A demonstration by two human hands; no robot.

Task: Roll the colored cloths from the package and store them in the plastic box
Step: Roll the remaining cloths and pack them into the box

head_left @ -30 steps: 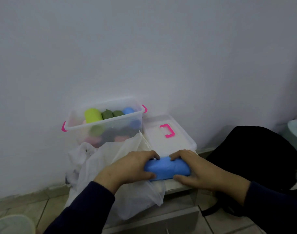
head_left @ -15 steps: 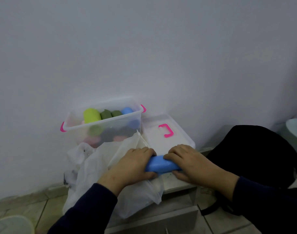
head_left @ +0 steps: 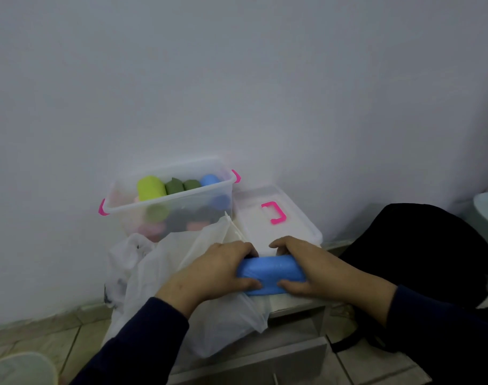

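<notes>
we have the blue cloth (head_left: 272, 275) rolled into a thick tube lying crosswise in front of us, its long axis running left to right. our left hand (head_left: 217, 269) wraps one end and our right hand (head_left: 304, 266) wraps the other, fingers curled over the top and thumbs tucked under the near side, so both hands hold the roll and neither is nearer than the other. the roll sits on the worktop (head_left: 290, 305), partly over the white plastic bag (head_left: 181, 276) that spreads to the roll's left and below it. beyond the roll, up and to the left, stands the plastic box (head_left: 167, 201) with pink clips, already holding green, dark and blue rolls. its lid (head_left: 276, 215) lies flat just behind the roll, to the box's right. to store this roll, we judge it must travel forward and leftward over the bag, the left hand leading. a black bag (head_left: 420, 240) lies right of the roll.
</notes>
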